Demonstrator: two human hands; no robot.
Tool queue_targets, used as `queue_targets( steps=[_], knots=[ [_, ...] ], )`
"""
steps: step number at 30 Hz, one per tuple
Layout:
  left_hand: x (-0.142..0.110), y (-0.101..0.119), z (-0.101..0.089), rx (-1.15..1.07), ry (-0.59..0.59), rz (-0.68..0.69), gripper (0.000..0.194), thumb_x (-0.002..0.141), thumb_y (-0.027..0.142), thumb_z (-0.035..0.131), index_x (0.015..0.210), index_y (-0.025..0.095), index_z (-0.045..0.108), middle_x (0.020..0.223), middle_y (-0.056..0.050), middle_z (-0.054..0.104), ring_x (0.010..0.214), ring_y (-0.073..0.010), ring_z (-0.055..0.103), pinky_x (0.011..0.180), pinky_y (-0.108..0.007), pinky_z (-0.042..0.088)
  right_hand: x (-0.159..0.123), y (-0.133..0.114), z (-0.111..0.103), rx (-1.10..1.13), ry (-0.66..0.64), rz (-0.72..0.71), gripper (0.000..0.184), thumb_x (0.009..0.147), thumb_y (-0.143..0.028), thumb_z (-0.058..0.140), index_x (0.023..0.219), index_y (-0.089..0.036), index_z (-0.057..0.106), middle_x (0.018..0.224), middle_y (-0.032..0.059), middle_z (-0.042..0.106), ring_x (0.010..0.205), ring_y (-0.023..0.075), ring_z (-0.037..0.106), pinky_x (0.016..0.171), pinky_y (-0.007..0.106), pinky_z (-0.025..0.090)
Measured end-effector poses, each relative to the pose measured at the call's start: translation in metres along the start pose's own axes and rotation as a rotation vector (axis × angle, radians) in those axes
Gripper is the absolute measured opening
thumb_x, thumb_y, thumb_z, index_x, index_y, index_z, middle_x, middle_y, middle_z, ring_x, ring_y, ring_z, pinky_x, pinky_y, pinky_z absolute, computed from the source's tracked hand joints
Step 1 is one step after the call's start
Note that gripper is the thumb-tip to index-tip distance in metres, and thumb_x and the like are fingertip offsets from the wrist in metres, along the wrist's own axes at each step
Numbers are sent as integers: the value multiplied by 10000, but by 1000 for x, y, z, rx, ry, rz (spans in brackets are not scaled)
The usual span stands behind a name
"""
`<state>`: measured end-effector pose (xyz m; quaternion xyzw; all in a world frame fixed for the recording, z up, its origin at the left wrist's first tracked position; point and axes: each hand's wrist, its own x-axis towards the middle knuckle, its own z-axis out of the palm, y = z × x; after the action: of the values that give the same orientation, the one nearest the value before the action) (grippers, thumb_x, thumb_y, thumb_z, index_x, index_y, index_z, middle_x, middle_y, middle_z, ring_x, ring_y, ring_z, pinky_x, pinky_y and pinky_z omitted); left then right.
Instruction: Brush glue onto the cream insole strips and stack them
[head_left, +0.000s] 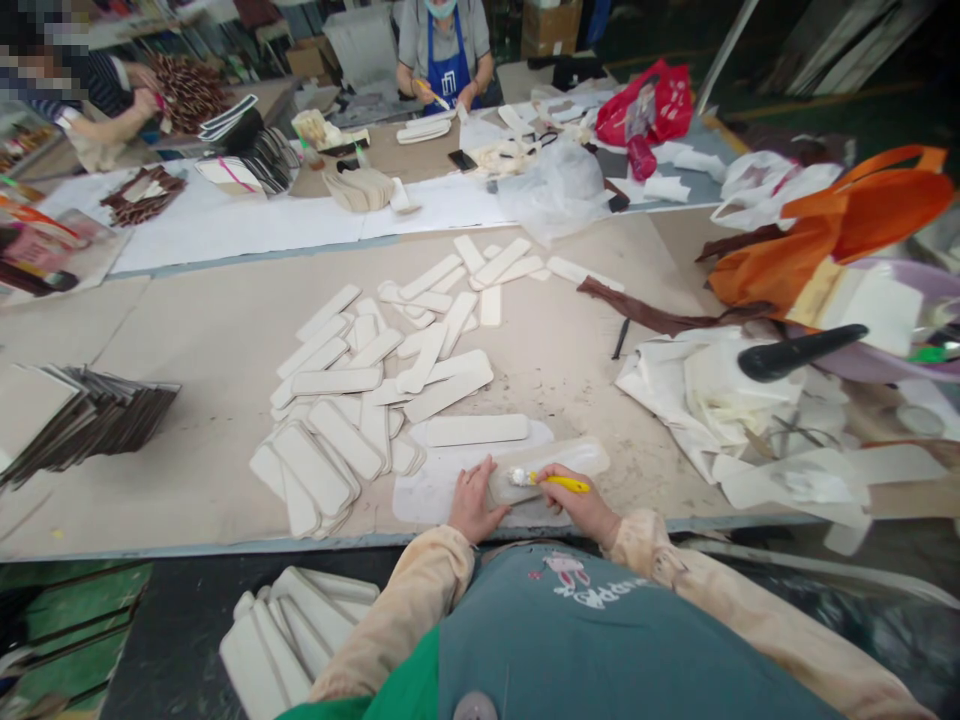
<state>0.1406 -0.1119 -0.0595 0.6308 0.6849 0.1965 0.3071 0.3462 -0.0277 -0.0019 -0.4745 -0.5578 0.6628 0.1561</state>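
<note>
My right hand (pixel 583 507) grips a brush (pixel 564 483) with a yellow handle, its white bristles touching a pale, rounded-end strip (pixel 559 460) near the table's front edge. Fingers stretched out flat, my left hand (pixel 472 503) rests on the left end of that strip. Under the strip lies a white sheet (pixel 420 500), partly covered. Just beyond, another off-white strip (pixel 476 430) lies on the sheet. A loose heap of similar strips (pixel 337 380) spreads to the left and farther back.
More off-white pieces (pixel 277 640) sit below the table edge by my left arm. A stack of panels (pixel 90 415) stands at far left. To the right are a white container (pixel 739 385), an orange bag (pixel 847 230) and cut scraps. Two people work across the table.
</note>
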Motion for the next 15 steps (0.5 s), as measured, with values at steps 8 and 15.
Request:
queue_targets(
  steps=[8,15],
  knots=[
    [0,5,-3,3,4,-16,958,655,304,718,1428,181,165,1328,-102,506,1236,-271,411,1085,-519,218,8,-1,19,86,-89,33,180,749,-313,544,869,-193,605,559,-45,546,522,104,507,496,203,432],
    [1,4,-3,30,-10,-19,918,676,316,695,1427,184,185,1356,-108,479,1266,-273,386,1088,-533,217,1,7,-21,85,98,60,215,762,-349,529,892,-190,595,557,-48,527,494,100,483,470,205,411]
  ],
)
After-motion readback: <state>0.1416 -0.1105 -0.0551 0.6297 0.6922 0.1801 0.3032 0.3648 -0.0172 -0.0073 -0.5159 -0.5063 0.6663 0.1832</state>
